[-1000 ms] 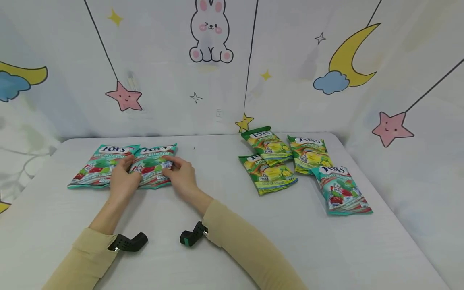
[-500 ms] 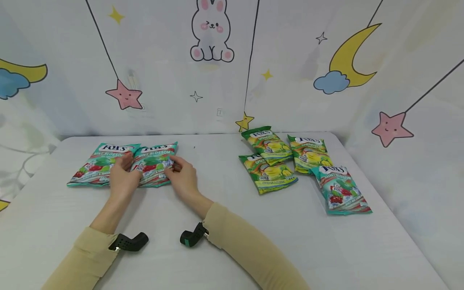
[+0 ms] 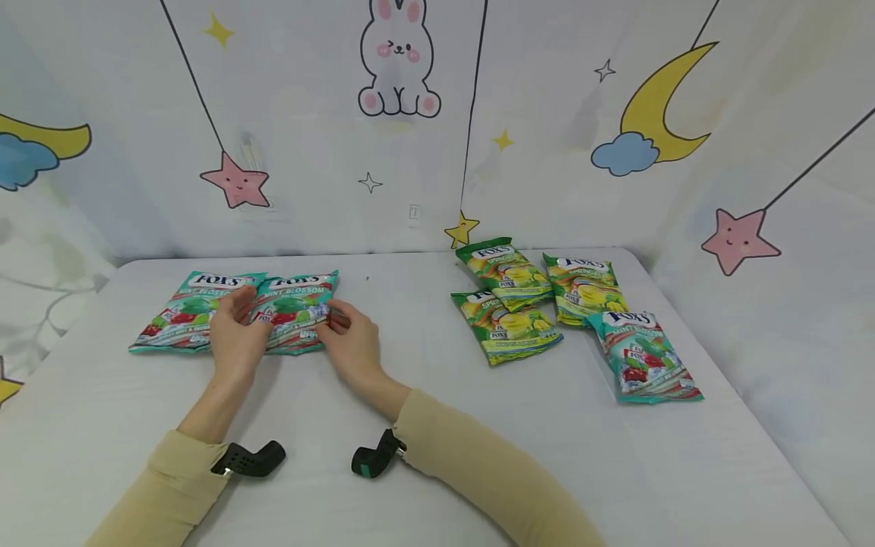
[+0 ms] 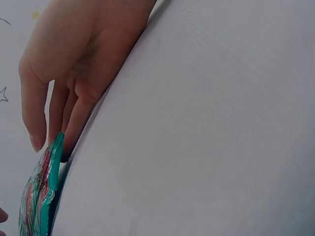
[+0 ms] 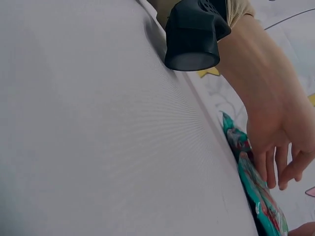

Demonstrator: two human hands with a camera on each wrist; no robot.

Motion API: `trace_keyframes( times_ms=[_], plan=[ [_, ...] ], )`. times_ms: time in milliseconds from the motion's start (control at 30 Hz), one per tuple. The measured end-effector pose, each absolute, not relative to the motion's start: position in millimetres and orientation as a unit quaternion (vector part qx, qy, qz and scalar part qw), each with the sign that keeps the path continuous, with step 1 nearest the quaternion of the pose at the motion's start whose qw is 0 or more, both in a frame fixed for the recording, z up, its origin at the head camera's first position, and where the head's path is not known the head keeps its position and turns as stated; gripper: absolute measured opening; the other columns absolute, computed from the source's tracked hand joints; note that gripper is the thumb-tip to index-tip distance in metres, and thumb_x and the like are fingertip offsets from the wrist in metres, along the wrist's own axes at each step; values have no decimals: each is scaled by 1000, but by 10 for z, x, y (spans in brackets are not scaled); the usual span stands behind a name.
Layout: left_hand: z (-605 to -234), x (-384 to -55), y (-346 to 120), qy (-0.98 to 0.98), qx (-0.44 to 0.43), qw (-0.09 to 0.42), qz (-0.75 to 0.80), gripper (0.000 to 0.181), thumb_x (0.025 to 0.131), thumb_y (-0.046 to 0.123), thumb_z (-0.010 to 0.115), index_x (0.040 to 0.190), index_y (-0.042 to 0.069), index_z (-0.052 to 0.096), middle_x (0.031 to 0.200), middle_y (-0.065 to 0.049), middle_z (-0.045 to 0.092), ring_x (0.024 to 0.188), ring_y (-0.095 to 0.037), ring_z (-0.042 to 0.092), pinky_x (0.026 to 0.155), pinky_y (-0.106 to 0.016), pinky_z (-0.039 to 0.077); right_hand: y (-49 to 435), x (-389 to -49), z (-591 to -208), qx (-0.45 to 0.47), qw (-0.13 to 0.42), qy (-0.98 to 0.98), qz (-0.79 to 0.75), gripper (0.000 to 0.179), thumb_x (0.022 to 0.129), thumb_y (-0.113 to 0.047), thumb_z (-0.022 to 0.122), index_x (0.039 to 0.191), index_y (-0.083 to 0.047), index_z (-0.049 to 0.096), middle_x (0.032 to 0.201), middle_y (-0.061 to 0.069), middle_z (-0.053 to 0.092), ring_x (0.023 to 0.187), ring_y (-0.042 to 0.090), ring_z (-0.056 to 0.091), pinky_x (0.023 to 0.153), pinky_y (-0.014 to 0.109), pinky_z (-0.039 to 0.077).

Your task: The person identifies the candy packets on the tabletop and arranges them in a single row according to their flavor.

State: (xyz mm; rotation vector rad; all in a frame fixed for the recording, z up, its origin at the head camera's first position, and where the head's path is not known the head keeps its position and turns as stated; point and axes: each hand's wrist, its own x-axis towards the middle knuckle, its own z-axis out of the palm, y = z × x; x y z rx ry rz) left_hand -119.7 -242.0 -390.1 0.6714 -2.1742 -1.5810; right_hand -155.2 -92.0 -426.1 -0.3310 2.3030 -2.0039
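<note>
Two teal Mint Blossom candy bags lie side by side on the left of the table: the left candy bag (image 3: 184, 311) and the right candy bag (image 3: 294, 311). My left hand (image 3: 239, 334) is where they meet, its extended fingers touching the right bag's near left edge. In the left wrist view its thumb (image 4: 33, 110) hangs apart from that bag. At the right bag's other edge is my right hand (image 3: 352, 342), fingers loosely bent, fingertips right at the edge. Only bits of its fingers (image 4: 2, 216) show in the left wrist view.
To the right lie several yellow-green candy bags, one (image 3: 504, 273) overlapping another (image 3: 506, 330), a further yellow-green bag (image 3: 586, 289) beside them. A third teal candy bag (image 3: 644, 357) lies near the right table edge. A patterned curtain (image 3: 533, 91) rises behind the table (image 3: 513, 456).
Both hands have shifted slightly to the right along the right teal bag, and the bag has moved a little the same way. The other bags stay put.
</note>
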Motion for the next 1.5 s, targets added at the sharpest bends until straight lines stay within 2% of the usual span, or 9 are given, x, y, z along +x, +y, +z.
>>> trace_keyframes(
  times_ms=[233,433,733,1000,1133,1233,1500],
  plan=[
    [-3893,-1218,-2333,-748,221,205,-592,70,80,-17,48,148,2,39,151,-14,47,138,-26,45,116,-35,36,-684,-1557,-4237,-96,47,742,-662,40,90,-11,71,129,-9,66,123,8,70,111,16,68,91,20,53],
    [-3905,-1247,-2279,-730,202,194,-624,75,83,-17,46,152,6,31,154,-11,43,136,-25,44,114,-35,37,-409,-1548,-4179,-110,59,724,-678,39,90,-6,70,129,-5,66,125,11,69,109,16,69,90,23,54],
    [-3946,-1216,-2106,-715,172,186,-652,72,87,-16,47,152,9,32,153,-8,46,132,-23,47,112,-33,40,-3,-1518,-4105,-155,43,717,-678,34,92,-6,70,125,-4,67,126,14,68,108,14,69,90,23,55],
    [-4024,-1140,-1795,-736,84,202,-641,62,87,-19,48,145,0,39,144,-11,52,127,-24,53,107,-24,43,405,-1478,-4051,-176,39,733,-656,33,94,-9,68,127,-7,66,128,15,66,114,21,67,94,23,53],
    [-4051,-1123,-1645,-734,51,201,-647,60,86,-21,48,142,-2,41,143,-13,54,126,-24,55,105,-24,45,609,-1452,-3948,-161,41,742,-650,33,95,-7,66,129,-5,64,129,18,65,116,26,65,95,24,52],
    [-4071,-1131,-1518,-724,28,195,-661,60,85,-23,47,141,-4,42,141,-15,55,125,-27,56,105,-26,45,781,-1420,-3851,-152,27,758,-634,34,95,-4,65,129,-4,64,128,20,65,115,29,65,95,23,52],
    [-4097,-1121,-1057,-700,-12,160,-696,61,82,-24,47,139,-4,42,137,-16,56,123,-33,55,103,-34,48,1329,-1469,-3952,-153,-60,770,-617,30,96,-12,66,126,-9,67,125,13,66,111,17,62,93,19,50]
  ],
)
